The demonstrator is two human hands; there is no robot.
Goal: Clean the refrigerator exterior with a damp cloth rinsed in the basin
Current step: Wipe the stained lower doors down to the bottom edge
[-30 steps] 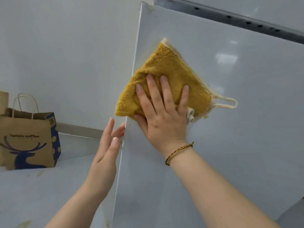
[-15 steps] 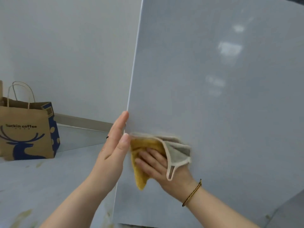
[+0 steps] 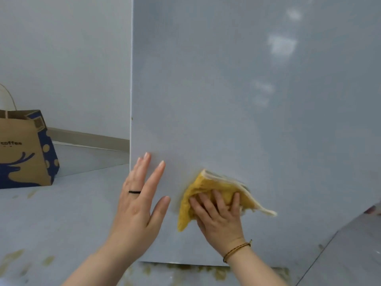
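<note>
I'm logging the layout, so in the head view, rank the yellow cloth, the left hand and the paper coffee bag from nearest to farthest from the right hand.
1. The yellow cloth: directly under the right hand, pressed against the refrigerator.
2. The left hand: just to the left, flat near the panel's edge.
3. The paper bag: far left, by the wall.

Brown paper bag [image 3: 20, 149] with blue deer print, white handle, grey floor [image 3: 61, 213] with yellowish stains, pale wall [image 3: 61, 48], baseboard [image 3: 88, 139].
</note>
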